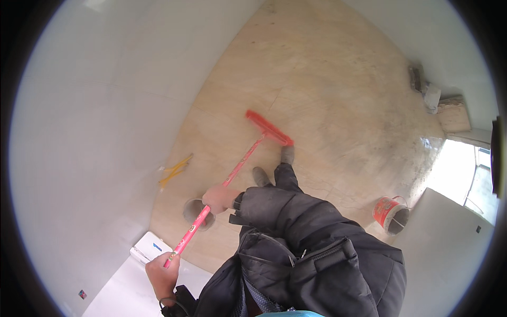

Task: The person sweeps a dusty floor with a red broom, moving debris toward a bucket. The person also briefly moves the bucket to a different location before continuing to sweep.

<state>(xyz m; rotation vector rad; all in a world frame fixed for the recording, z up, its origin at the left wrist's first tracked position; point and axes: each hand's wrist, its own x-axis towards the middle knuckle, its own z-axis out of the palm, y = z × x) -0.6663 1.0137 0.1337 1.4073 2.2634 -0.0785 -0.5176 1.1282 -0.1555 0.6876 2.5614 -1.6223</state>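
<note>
Both of my hands grip the pink patterned handle (pixel 194 226) of a broom. My left hand (pixel 163 273) closes around its upper end, low in the picture. Partway down the handle, my right hand (pixel 218 198) is wrapped around it. The broom's red bristle head (pixel 270 128) is on the beige floor (pixel 317 71), its right end just beyond the toe of my forward shoe (pixel 288 154). A grey round bucket (pixel 190 208) stands beneath the handle and is partly hidden by it and my right hand.
Yellow strips (pixel 176 171) lie by the left wall (pixel 99 138). A white box-like object (pixel 149 246) sits near my left hand. A red-and-white bucket (pixel 385 210) is on the right. A board (pixel 454 115) and a white bag (pixel 431 97) rest along the right wall, near a bright opening (pixel 455 166).
</note>
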